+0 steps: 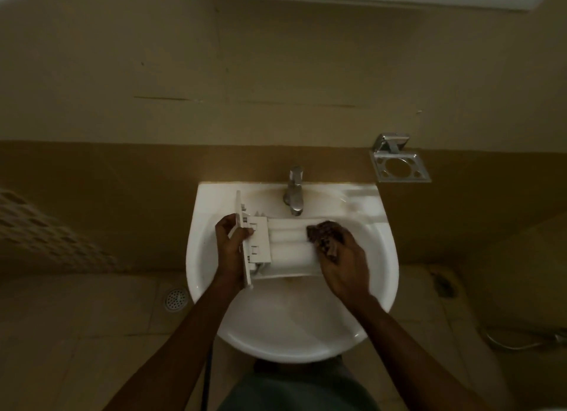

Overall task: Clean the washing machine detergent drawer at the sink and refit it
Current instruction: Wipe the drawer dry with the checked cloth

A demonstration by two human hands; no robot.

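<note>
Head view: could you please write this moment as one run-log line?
phase: cleaning | left hand: grips drawer front | right hand: holds scrubber on drawer | place: over sink | refit: not yet

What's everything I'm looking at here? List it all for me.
sink: one, white, centre, against the wall
tap: one, chrome, back of the sink
drawer: one, white, held over the basin
scrubber: one, dark brown, on the drawer's right end
holder: one, chrome, on the wall right of the tap
drain: one, metal, floor left of the sink
hose: one, metal, floor at far right
left hand: one, grips the drawer's front panel
right hand: one, holds the scrubber against the drawer
</note>
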